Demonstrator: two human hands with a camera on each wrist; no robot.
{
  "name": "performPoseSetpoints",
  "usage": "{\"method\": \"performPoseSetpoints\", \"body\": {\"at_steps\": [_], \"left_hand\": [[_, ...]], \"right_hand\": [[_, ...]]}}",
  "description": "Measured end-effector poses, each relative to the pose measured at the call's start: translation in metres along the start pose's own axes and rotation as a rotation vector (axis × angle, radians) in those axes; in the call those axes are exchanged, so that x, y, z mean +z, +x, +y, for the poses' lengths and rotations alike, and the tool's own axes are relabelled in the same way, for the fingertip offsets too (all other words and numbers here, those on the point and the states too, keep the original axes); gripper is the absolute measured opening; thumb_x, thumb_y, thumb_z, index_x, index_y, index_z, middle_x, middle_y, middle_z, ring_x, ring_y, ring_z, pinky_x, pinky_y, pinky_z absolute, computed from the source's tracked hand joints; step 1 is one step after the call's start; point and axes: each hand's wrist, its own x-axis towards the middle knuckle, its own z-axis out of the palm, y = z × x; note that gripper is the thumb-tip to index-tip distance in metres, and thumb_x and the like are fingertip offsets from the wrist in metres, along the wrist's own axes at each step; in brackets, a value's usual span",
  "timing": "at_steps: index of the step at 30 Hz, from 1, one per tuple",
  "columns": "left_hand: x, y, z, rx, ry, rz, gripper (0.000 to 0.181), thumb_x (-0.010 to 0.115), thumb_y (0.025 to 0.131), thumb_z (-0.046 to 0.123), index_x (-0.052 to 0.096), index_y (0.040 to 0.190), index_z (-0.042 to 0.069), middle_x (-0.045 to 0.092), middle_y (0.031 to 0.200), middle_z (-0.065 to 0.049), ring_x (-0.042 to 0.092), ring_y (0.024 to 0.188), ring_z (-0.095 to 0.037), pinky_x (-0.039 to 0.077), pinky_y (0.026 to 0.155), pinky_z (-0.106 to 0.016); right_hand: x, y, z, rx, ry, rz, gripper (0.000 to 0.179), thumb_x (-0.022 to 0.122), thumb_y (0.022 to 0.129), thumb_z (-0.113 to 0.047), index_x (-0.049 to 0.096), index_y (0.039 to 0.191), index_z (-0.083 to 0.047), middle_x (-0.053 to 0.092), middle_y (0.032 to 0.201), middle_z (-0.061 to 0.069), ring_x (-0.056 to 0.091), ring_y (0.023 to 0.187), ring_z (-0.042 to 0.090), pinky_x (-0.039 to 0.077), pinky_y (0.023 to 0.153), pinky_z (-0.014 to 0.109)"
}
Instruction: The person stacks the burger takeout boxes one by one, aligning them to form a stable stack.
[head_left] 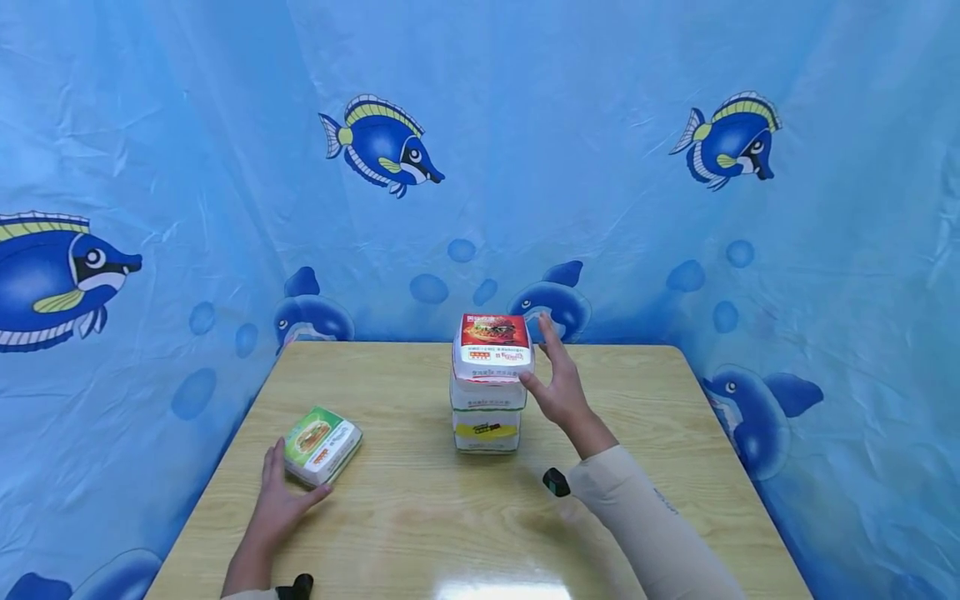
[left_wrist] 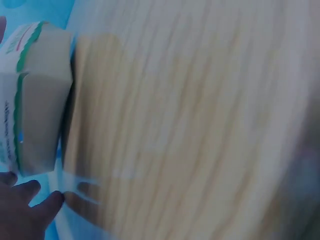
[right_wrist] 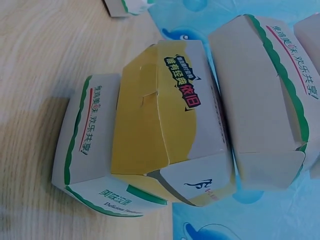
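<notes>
Several burger boxes stand stacked upright near the table's middle. Topmost is a box with a red burger picture (head_left: 495, 346); beneath it come a white, green-edged box (right_wrist: 260, 90) and a yellow-and-white box (right_wrist: 165, 115), with another white box (right_wrist: 90, 135) at the bottom. My right hand (head_left: 561, 387) is at the right side of the top box, thumb and fingers spread; contact is unclear. To the left, a green-and-white burger box (head_left: 321, 446) lies on the table. My left hand (head_left: 281, 504) spreads its fingers and thumb at that box's near side, without a visible grip.
Both lie on a light wooden table (head_left: 405, 517). A blue curtain (head_left: 525, 208) printed with fish and dolphins hangs behind and at the sides. Small black devices show at the right wrist (head_left: 556, 482) and left wrist (head_left: 296, 587).
</notes>
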Motion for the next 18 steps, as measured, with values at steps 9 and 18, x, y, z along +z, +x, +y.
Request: {"method": "performPoseSetpoints", "body": {"at_steps": [9,18], "left_hand": [[0.016,0.010,0.003,0.028,-0.021,0.077,0.134,0.088,0.068,0.044,-0.008,0.156,0.011,-0.013,0.157,-0.027,0.001,0.139,-0.054,0.019,0.105,-0.069],[0.017,0.022,0.001,0.088,0.009,0.047,0.131,0.087,0.068,0.046,-0.001,0.156,0.006,0.004,0.155,-0.028,0.015,0.137,-0.052,0.021,0.106,-0.066]], "right_hand": [[0.002,-0.006,0.000,0.047,0.007,-0.012,0.088,0.048,0.088,-0.071,0.015,0.158,-0.029,0.013,0.162,0.002,0.014,0.146,0.023,0.031,0.108,0.054],[0.000,-0.010,-0.001,0.067,0.026,-0.002,0.087,0.052,0.090,-0.065,0.015,0.158,-0.026,0.015,0.162,0.006,0.020,0.145,0.025,0.033,0.108,0.053]]}}
